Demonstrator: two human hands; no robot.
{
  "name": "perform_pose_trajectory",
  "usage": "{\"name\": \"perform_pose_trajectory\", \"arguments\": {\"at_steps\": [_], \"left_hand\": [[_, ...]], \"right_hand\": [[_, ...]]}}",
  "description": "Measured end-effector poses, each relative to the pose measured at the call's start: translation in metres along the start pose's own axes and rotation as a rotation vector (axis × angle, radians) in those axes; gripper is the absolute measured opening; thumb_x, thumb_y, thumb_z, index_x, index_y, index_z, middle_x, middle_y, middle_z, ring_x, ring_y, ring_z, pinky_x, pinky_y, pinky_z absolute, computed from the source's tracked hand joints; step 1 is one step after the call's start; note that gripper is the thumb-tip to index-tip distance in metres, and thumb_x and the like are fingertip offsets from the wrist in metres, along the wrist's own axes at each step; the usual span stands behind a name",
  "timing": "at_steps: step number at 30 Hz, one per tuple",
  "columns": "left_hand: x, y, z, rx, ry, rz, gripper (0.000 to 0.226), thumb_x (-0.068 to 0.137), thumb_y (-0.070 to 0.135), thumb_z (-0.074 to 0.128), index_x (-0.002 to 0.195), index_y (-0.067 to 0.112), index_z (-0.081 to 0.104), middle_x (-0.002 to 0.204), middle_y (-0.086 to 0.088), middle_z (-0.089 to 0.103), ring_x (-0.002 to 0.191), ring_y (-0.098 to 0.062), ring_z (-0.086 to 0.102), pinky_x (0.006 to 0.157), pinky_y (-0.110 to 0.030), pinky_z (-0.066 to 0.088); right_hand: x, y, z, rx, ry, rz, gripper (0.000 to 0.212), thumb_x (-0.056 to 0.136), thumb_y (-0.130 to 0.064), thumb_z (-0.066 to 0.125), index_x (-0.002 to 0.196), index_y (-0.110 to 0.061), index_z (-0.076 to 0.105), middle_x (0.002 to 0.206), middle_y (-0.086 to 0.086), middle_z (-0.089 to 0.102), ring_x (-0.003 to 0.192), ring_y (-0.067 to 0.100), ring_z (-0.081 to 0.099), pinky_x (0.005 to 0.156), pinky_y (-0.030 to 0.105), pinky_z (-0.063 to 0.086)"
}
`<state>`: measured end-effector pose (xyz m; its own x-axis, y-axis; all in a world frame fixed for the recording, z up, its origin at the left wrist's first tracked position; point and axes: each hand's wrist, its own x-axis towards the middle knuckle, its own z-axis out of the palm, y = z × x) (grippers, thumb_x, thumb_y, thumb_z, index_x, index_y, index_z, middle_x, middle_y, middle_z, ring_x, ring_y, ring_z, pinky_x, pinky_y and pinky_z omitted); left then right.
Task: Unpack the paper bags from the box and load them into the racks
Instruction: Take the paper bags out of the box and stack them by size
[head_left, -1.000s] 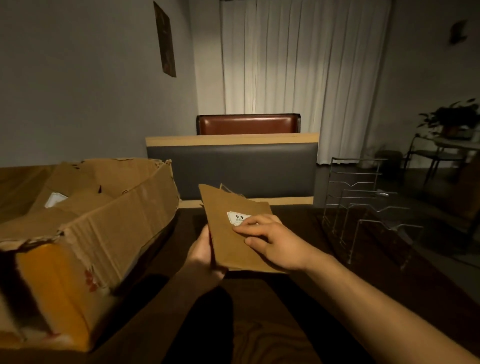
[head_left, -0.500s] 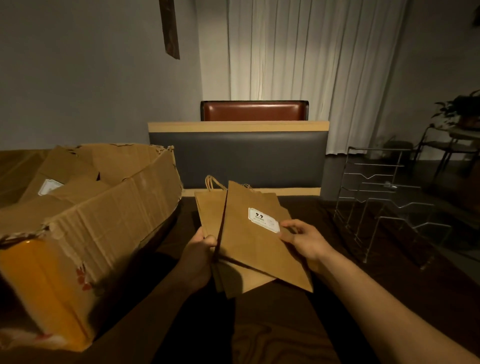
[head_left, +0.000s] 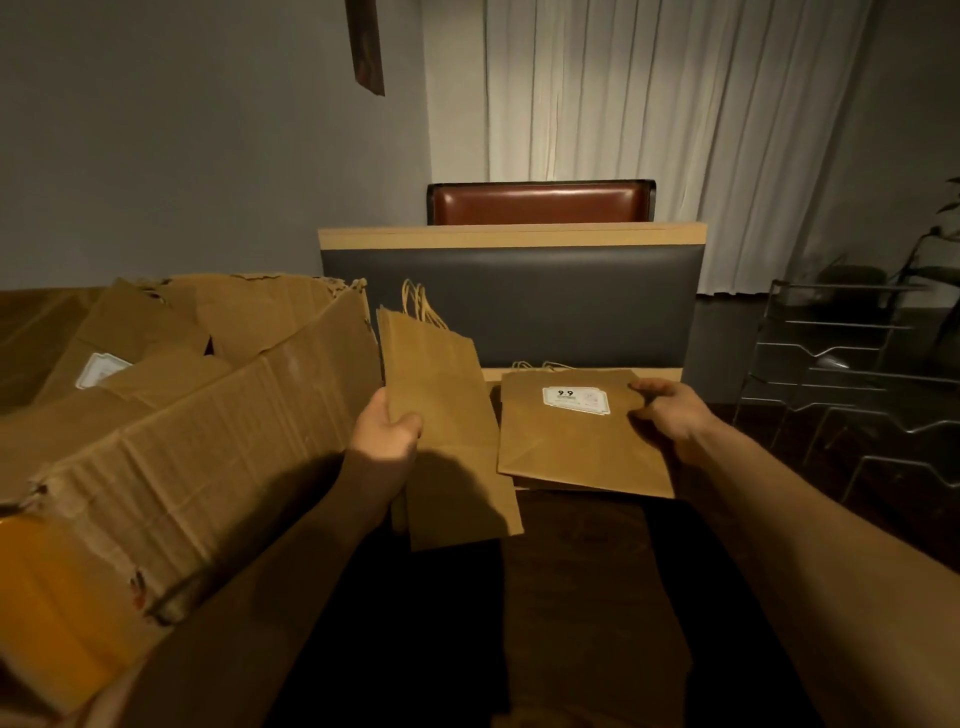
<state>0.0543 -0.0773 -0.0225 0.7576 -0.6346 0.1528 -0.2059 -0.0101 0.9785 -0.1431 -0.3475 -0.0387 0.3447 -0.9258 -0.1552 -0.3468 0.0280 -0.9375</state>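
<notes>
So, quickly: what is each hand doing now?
Left hand: grips the plain paper bags.
Right hand: holds the labelled paper bag.

Open tabletop (head_left: 571, 597) between cardboard box (head_left: 208, 441) left, wire racks (head_left: 857, 389) right

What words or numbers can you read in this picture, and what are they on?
"9.9": on the white label of the paper bag that the right hand holds.
Smaller print below it on that label: too blurred to read.
White label on a bag in the cardboard box: too blurred to read.
</notes>
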Motion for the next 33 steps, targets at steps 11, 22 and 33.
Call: {"name": "perform_pose_trajectory", "arguments": {"at_steps": [11,22,33], "left_hand": [[0.011,0.003,-0.027,-0.006,0.076,-0.027,0.03,0.09,-0.004,0.042,0.099,0.018,0.06,0.085,-0.006,0.066,0.078,-0.024,0.061,0.069,-0.033,0.047],[0.012,0.001,-0.021,-0.147,-0.007,-0.05,0.036,0.087,-0.011,0.038,0.099,0.015,0.059,0.089,-0.012,0.064,0.083,-0.028,0.059,0.075,-0.036,0.047],[-0.035,0.015,0.018,-0.311,-0.23,-0.05,0.03,0.101,0.013,0.053,0.131,0.014,0.057,0.119,-0.007,0.071,0.111,-0.026,0.068,0.1,-0.048,0.051]], "right_hand": [[0.033,-0.003,0.06,-0.211,-0.106,-0.075,0.054,0.1,-0.003,0.046,0.148,-0.025,0.043,0.142,0.013,0.049,0.118,0.029,0.057,0.101,0.044,0.051],[-0.003,-0.011,0.087,-0.734,-0.03,-0.335,0.037,0.098,-0.036,0.057,0.134,-0.029,0.056,0.14,0.006,0.045,0.132,0.028,0.044,0.101,0.039,0.043],[-0.156,-0.029,0.039,0.406,-0.405,-0.145,0.017,0.091,-0.012,0.068,0.108,-0.01,0.072,0.1,0.006,0.077,0.086,0.017,0.075,0.068,0.029,0.057]]}}
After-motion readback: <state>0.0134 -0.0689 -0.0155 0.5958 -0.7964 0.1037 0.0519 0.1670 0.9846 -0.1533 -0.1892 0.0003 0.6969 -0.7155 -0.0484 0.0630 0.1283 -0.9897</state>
